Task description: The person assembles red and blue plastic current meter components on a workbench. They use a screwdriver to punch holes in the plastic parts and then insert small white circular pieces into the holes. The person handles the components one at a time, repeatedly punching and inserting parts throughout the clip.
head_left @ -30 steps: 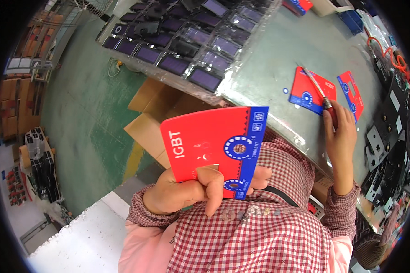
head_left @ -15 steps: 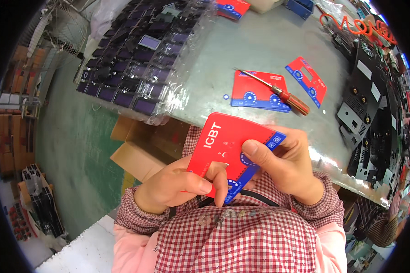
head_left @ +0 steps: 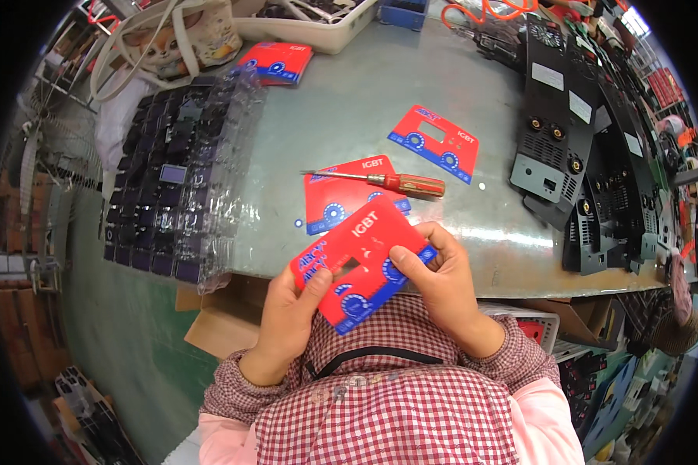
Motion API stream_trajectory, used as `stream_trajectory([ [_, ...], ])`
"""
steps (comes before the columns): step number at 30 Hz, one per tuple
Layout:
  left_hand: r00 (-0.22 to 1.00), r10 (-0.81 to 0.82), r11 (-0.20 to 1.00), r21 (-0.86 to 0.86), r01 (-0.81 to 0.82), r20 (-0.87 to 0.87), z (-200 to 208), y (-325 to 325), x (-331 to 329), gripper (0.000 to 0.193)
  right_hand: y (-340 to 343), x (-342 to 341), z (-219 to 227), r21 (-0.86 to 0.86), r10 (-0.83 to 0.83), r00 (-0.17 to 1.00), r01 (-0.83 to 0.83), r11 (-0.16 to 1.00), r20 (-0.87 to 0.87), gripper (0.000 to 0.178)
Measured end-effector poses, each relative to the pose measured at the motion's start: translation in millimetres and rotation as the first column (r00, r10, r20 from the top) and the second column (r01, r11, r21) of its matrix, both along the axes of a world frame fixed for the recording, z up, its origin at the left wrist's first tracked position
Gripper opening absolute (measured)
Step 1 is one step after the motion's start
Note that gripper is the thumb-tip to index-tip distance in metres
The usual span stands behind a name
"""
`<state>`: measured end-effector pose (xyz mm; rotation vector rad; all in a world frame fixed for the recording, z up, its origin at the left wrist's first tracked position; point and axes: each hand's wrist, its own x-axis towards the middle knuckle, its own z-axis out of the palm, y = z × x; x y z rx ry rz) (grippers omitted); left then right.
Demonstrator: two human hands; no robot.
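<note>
Between my two hands is a red and blue panel sticker (head_left: 362, 256) with a rectangular window, held tilted in front of my chest. My left hand (head_left: 291, 314) pinches its left end, thumb on the printed face. On the right end, my right hand (head_left: 446, 283) grips with the thumb on top and the fingers behind. Just beyond lies a stack of similar stickers (head_left: 322, 205), partly hidden by the held one. Across it rests a screwdriver (head_left: 411, 184) with a red handle. Another sticker (head_left: 433, 139) lies by itself farther back to the right.
Dark display modules (head_left: 155, 225) in clear plastic cover the table's left. Behind them are more stickers (head_left: 281, 62), a printed bag (head_left: 182, 43), a white tray (head_left: 318, 35) and a blue bin (head_left: 403, 14). Black metal housings (head_left: 554, 132) stand at right. An open cardboard box (head_left: 221, 333) sits below the edge.
My left fingers have come off the sticker's window and now hold its left end. The sticker has turned flatter, showing more of its face. My view has shifted, bringing the bag into sight.
</note>
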<state>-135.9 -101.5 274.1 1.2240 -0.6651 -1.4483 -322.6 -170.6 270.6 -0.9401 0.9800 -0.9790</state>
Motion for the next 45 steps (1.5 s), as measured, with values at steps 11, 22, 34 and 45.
stream_trajectory([
  [11,0.922,-0.219,0.976,0.087,0.202,0.318,2.7,-35.5,32.8,0.021,-109.0,-28.8,-16.6,-0.636,-0.433,0.469,-0.617,0.464,-0.770,0.030],
  [22,0.893,-0.042,0.989,-0.106,0.099,0.448,-9.8,-71.2,37.1,0.021,-255.4,44.6,66.8,-0.899,-0.706,0.568,-0.361,0.248,-0.423,0.036],
  [34,0.830,-0.034,0.985,-0.120,0.121,0.556,-13.2,-89.1,48.2,0.018,-86.7,38.4,-3.5,-0.267,0.323,0.783,-0.517,0.814,-0.532,0.025],
  [45,0.506,0.385,0.904,-0.426,-0.038,0.772,-10.9,-79.2,39.5,0.041,-81.5,35.4,3.9,-0.171,0.135,0.985,-0.152,0.973,-0.107,0.016],
])
